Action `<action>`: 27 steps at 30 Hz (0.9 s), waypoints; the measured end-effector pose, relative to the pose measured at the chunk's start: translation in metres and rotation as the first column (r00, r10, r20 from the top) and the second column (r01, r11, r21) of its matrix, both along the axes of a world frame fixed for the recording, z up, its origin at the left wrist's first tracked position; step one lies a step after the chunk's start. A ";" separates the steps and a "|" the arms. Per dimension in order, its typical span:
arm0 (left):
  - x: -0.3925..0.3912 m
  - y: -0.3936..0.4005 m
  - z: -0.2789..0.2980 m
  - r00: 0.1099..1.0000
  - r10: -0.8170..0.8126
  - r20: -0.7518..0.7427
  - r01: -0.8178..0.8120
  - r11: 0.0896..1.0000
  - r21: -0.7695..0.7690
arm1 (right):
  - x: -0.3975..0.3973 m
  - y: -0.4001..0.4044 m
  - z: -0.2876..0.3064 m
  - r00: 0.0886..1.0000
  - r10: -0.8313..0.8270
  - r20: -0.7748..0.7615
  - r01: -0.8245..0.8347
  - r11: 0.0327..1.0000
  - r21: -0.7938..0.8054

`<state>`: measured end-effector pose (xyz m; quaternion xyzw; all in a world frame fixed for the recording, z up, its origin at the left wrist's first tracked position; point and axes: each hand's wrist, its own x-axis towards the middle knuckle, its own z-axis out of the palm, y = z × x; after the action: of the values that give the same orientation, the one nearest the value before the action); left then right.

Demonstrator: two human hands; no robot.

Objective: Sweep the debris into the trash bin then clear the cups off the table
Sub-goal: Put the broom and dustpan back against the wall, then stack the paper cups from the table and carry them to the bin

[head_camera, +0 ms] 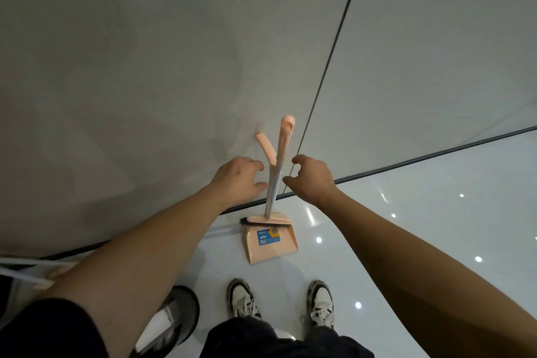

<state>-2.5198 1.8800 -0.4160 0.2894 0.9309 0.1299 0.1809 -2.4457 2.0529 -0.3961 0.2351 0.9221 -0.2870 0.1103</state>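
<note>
A peach broom [286,139] and dustpan [271,244] stand against the wall [145,52] on the floor [406,227]. The left hand [236,179] and right hand [312,179] flank the handles, fingers loosely spread, gripping nothing.

Glossy white tile floor [406,241] with ceiling lights reflecting off it. Peach dustpan [270,244] sits flat on it just below the hands, brush head [266,219] parked at its back edge by the wall. Round dark bin [174,320] stands under the left forearm.
</note>
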 end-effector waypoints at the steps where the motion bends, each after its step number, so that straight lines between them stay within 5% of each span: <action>1: 0.003 0.001 0.003 1.000 -0.009 0.002 0.009 1.000 -0.012 | 0.006 0.002 0.001 1.000 0.008 0.002 -0.008 1.000 -0.001; 9: 0.056 0.060 0.058 1.000 0.029 0.006 -0.029 0.999 0.044 | 0.080 0.064 0.028 1.000 0.019 -0.021 -0.018 0.999 0.044; 17: 0.146 0.251 0.147 0.946 -0.224 -0.235 0.255 0.960 0.113 | 0.207 0.219 0.097 0.976 -0.169 -0.139 0.181 0.980 0.079; 23: 0.241 0.427 0.222 0.806 -0.457 -0.375 0.548 0.817 0.180 | 0.328 0.341 0.163 0.889 -0.390 -0.239 0.430 0.891 0.145; 27: 0.320 0.540 0.282 0.658 -0.577 -0.484 0.735 0.633 0.243 | 0.409 0.415 0.220 0.783 -0.524 -0.335 0.600 0.779 0.184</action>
<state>-2.2001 2.4201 -0.1337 0.6639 0.7217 0.1944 -0.0248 -2.0363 2.4679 -0.1760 0.4741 0.8455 -0.2017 -0.1400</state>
